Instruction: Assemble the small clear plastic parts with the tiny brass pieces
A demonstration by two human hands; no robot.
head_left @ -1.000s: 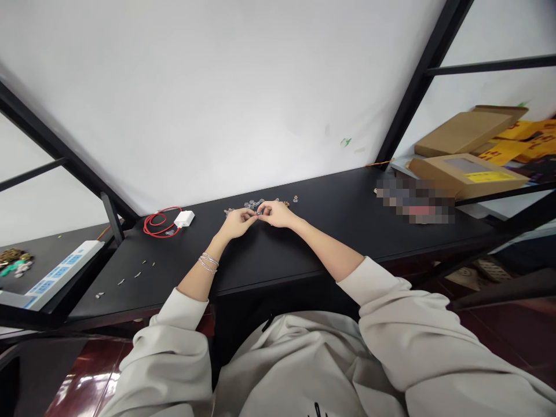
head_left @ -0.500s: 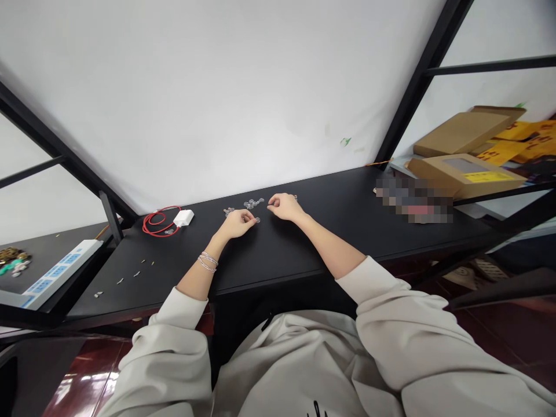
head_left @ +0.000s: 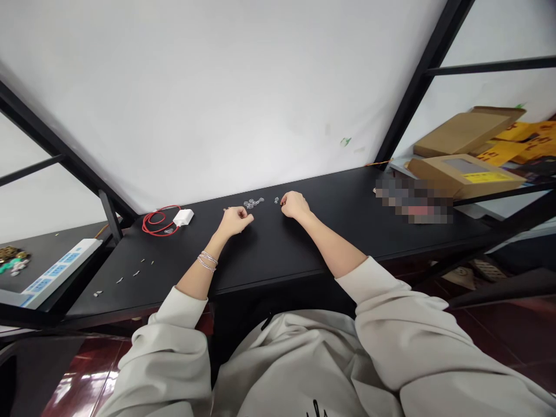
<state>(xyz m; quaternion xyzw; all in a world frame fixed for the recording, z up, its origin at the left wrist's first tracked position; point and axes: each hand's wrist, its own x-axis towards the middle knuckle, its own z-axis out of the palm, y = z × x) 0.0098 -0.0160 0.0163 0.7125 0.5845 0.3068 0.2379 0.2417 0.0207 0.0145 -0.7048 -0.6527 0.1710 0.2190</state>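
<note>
Several tiny clear pieces (head_left: 253,202) clustered on black desktop (head_left: 269,249).

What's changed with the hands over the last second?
The left hand and right hand were pinched together mid-desk and have parted, the right drawing away rightward, the left shifting slightly left. The red cable and white charger stayed put.

This looks like a small workroom: a black workbench (head_left: 330,237) on a metal frame (head_left: 423,75) against a white wall (head_left: 217,98), with a power strip (head_left: 61,273) at left and cardboard boxes (head_left: 464,176) at right.
</note>
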